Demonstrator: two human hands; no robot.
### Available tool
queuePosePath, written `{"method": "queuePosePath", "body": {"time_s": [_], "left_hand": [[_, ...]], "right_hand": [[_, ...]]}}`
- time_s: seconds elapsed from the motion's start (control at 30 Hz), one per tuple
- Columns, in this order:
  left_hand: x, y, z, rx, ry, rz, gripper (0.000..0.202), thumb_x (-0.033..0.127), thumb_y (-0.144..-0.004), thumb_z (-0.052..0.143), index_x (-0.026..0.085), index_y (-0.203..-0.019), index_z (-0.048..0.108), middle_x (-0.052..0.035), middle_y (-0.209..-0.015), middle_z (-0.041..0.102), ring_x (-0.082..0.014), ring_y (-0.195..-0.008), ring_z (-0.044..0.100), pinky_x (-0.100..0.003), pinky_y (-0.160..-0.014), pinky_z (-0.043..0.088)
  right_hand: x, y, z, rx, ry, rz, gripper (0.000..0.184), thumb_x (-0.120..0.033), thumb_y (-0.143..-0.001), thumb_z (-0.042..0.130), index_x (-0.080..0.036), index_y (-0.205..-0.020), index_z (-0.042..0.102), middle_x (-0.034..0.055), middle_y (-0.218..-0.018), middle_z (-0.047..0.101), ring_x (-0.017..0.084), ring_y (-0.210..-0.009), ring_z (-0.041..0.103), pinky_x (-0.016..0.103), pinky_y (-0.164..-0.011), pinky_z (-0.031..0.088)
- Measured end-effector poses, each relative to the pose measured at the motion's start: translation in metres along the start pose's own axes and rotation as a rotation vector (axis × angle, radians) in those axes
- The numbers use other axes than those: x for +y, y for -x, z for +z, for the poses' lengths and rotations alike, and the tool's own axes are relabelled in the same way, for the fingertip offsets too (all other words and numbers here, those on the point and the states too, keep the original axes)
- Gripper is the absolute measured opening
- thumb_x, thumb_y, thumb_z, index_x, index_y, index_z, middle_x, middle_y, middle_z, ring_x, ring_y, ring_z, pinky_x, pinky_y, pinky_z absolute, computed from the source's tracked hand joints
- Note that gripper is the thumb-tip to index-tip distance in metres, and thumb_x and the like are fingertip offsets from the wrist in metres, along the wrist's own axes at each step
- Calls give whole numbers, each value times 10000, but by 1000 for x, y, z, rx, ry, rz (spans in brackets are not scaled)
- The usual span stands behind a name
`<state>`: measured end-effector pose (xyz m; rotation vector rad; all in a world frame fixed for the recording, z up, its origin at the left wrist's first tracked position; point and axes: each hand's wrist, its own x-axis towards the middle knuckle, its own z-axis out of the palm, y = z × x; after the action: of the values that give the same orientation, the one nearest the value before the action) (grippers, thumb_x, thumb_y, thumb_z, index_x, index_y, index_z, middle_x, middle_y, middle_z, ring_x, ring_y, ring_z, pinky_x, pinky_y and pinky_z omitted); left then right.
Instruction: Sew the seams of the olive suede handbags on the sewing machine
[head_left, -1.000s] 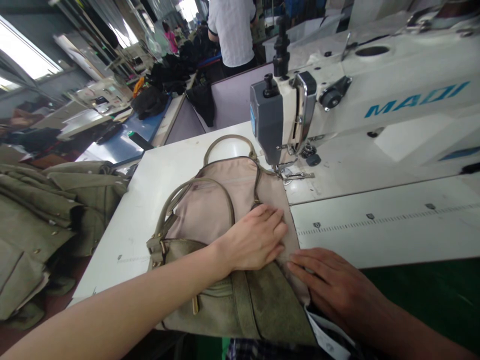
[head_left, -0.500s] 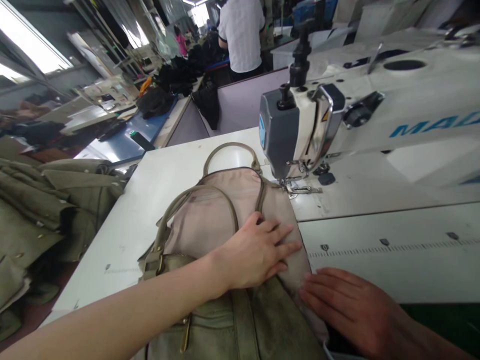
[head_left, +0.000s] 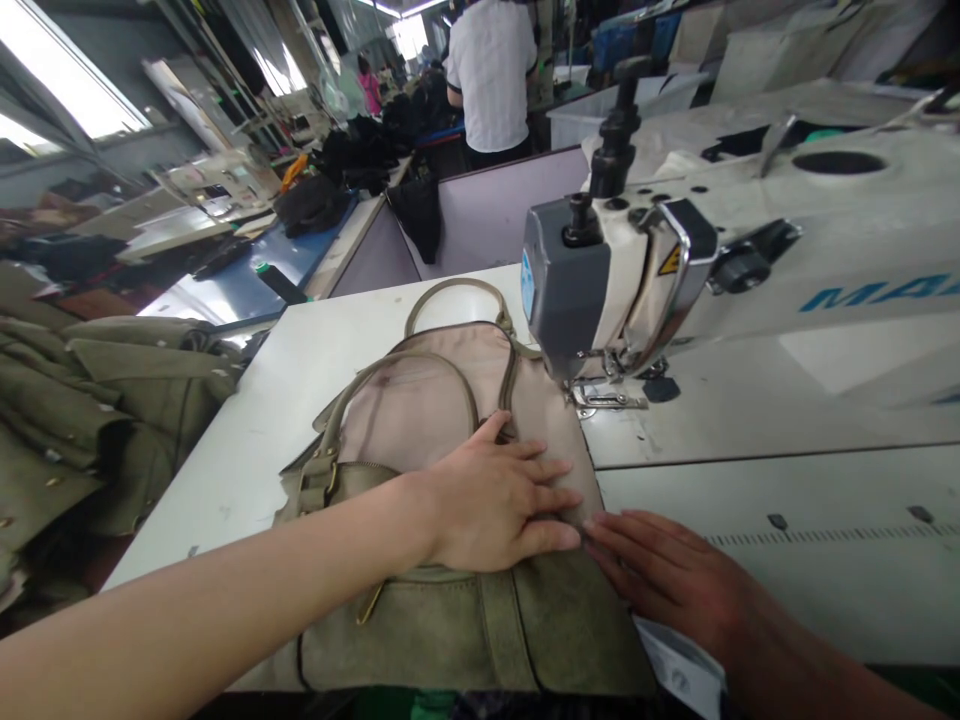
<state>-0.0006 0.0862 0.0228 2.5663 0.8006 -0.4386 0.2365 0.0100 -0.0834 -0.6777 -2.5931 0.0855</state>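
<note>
An olive-green handbag (head_left: 480, 630) with a pale pink lining (head_left: 427, 400) and looped handles (head_left: 450, 295) lies flat on the white sewing table (head_left: 315, 360). My left hand (head_left: 495, 495) rests flat on the bag, fingers spread, pressing the lining near its right edge. My right hand (head_left: 667, 575) lies flat beside it, fingertips touching the same edge of the bag. The bag's far right corner sits by the presser foot (head_left: 604, 398) of the white sewing machine (head_left: 750, 260).
A pile of olive fabric pieces (head_left: 82, 400) is stacked at the left. A person in a white shirt (head_left: 491, 75) stands at the far benches. A dark thread cone (head_left: 279, 282) lies on a blue table behind. A white label (head_left: 675, 665) pokes out under my right hand.
The view has shifted closer to the machine head. Both hands stayed flat on the bag's right edge, sliding slightly with the bag toward the presser foot.
</note>
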Motion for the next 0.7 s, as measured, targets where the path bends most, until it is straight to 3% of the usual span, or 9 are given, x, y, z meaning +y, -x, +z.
{"method": "queuePosePath", "body": {"time_s": [0.13,0.27,0.4,0.57,0.7], "left_hand": [[-15,-6,-1,-3,35,-17,405,433,-999,304,317,-1359,450,-9,-1467,379,-246,-1380,322,-603,-1115,3],[-32,-13,-5,-2,57,-16,406,421,-1002,296,319,-1368,438,-14,-1467,378,-233,-1383,318,-593,-1113,-35],[-46,-22,-14,-35,56,-40,404,392,-1007,272,330,-1377,422,0,-1471,370,-216,-1391,301,-582,-1110,-66],[-62,-31,-21,-42,22,-38,408,387,-1013,243,338,-1382,410,-6,-1485,347,-204,-1390,304,-577,-1104,-64],[-81,-35,-24,9,-18,14,414,313,-1001,261,310,-1388,408,-17,-1472,382,-184,-1357,359,-530,-1120,35]], "right_hand": [[8,-4,5,-12,-60,28,468,-41,-835,392,-52,-1285,522,157,-1303,570,249,-1263,462,431,-1012,452],[21,-21,-1,30,-59,-6,558,-5,-689,371,-54,-1199,591,154,-1234,621,231,-1175,551,394,-977,487],[36,-38,-7,-16,-24,-53,612,-15,-600,391,-57,-1169,612,165,-1228,622,247,-1139,581,424,-942,509],[51,-49,-7,1,-48,5,650,5,-592,410,-81,-1215,574,140,-1222,632,217,-1136,586,402,-973,480],[60,-56,-3,71,-115,75,579,-15,-685,440,-93,-1249,546,142,-1192,649,229,-1109,602,404,-960,492]]}}
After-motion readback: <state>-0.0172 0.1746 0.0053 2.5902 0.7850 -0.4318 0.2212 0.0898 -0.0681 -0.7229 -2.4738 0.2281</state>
